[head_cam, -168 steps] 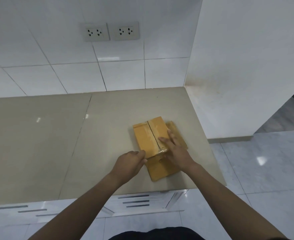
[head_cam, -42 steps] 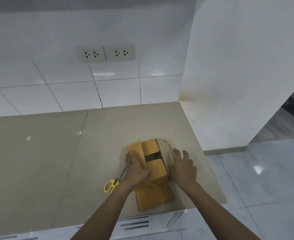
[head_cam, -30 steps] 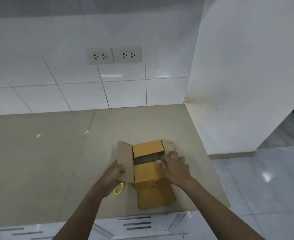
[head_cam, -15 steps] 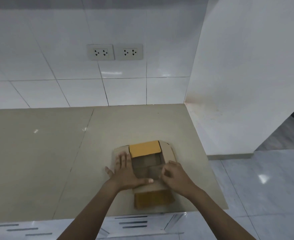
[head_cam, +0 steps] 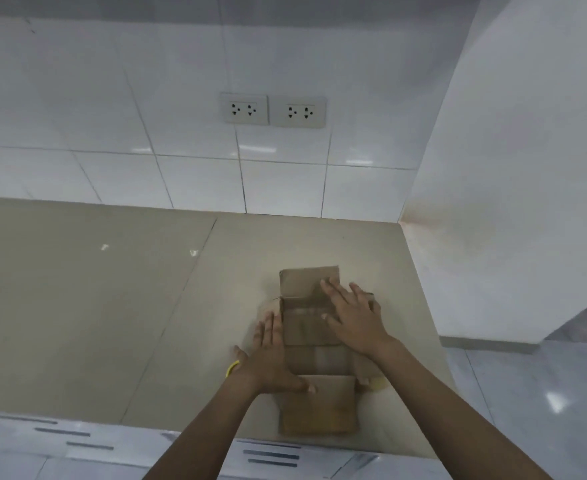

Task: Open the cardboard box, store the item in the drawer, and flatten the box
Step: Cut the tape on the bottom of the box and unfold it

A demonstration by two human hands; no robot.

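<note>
- White wall tiles with two sockets (head_cam: 273, 110) back a beige desk (head_cam: 94, 306); only the head view is given, and it is motion-blurred.
- On the desk's near right part lies the cardboard box (head_cam: 314, 341), its flaps splayed outward: one toward the wall, one toward the near edge, which it almost reaches.
- Left hand (head_cam: 273, 355) lies flat, fingers spread, on the box's left side; its grip is released, grasping nothing.
- Right hand (head_cam: 352, 315) presses palm-down over the box's right half, likewise released.
- Whether an item sits inside cannot be told; the opening is blurred and partly covered.
- Something yellow (head_cam: 232, 368) peeks out beside the left wrist, mostly hidden.
- Risks, as I judge them: pressing down now could crush an item not yet taken out; the near flap could let the box slide off the desk's edge; the left wrist could knock the yellow thing away.
</note>
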